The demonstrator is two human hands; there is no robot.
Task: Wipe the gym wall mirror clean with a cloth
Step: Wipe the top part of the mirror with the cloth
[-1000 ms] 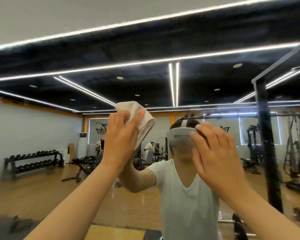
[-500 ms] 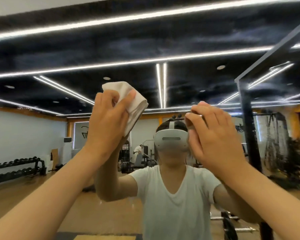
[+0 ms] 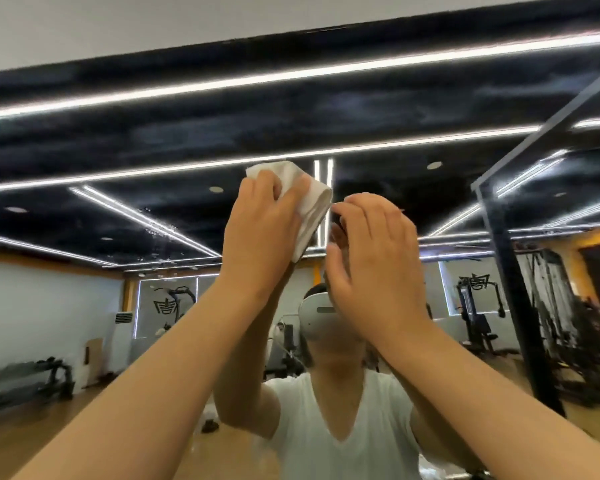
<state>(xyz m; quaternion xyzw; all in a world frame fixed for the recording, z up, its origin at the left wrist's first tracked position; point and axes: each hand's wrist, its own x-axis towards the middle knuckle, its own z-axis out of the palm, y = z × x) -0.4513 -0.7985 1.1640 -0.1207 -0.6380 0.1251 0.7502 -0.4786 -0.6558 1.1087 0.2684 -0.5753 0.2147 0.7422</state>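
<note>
Both hands have climbed higher up the mirror: the left hand grips the cloth against it, the right hand just beside is loose and empty, so the wiping seems to reach the top part.

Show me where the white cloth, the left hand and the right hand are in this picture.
white cloth [image 3: 314, 206]: head view, on the bare folded part beside the fingers.
left hand [image 3: 260, 233]: head view, on the back of the hand.
right hand [image 3: 378, 265]: head view, on the back of the hand.
</note>
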